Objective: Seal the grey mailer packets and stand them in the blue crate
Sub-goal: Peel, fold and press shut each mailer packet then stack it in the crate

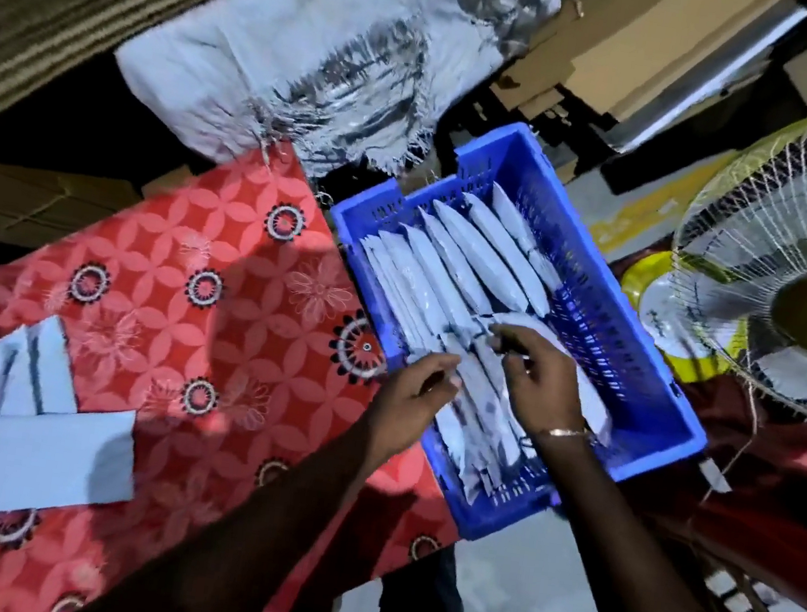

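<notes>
I see left hand [418, 391] curled on standing packets [451, 281] | right hand [540, 371] pinching one packet [583, 377] | blue crate [658, 393] off counter's [188, 275] right edge

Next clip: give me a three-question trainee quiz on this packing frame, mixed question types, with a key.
1. True or false: the grey mailer packets in the blue crate stand on edge in a row.
2. Which hand wears a bracelet? A) left hand B) right hand
3. Fill in: the crate's right side, nearest the fan, holds ____ packets.

Key
1. True
2. B
3. No; bare lattice floor shows there.
</notes>
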